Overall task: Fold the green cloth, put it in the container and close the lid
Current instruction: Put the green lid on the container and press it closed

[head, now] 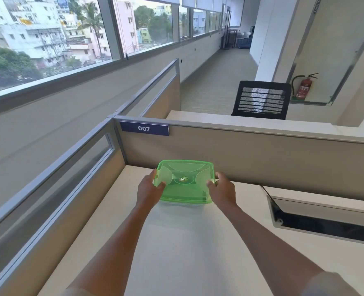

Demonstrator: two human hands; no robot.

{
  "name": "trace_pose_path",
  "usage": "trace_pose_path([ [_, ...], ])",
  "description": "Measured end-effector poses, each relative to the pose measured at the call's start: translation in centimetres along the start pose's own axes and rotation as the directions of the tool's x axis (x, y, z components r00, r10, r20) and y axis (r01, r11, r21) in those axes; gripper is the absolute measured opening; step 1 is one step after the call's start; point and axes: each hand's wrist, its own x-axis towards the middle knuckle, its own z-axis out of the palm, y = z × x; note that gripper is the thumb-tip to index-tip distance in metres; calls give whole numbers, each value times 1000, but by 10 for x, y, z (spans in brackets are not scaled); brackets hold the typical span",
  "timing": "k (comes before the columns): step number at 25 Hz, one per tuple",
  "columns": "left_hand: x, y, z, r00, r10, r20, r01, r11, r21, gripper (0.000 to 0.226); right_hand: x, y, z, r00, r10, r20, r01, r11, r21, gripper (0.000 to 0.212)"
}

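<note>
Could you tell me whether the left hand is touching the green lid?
Touching: the head view shows the left hand gripping the lid's left edge, thumb on top.

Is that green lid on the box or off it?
On. The green lid sits flat over the clear container, with the left hand and right hand gripping its sides. Whether it is fully snapped shut cannot be told.

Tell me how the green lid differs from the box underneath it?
The green lid is tinted bright green with a round logo at its centre; the box beneath looks clear and colourless. The lid shows fully from above, while only a thin strip of the box peeks out below. Both are rectangular plastic, held between the left hand and right hand.
</note>
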Motion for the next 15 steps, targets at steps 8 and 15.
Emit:
trace_pose_path([
  [8, 32, -29, 22, 993, -63, 97, 44, 982, 183, 62, 20, 9, 47, 997, 33, 69, -20, 984, -176, 23],
  [15, 35, -31, 41, 993, -78, 92, 48, 956, 290, 57, 22, 18, 49, 993, 25, 119, 5, 969, -246, 47],
])
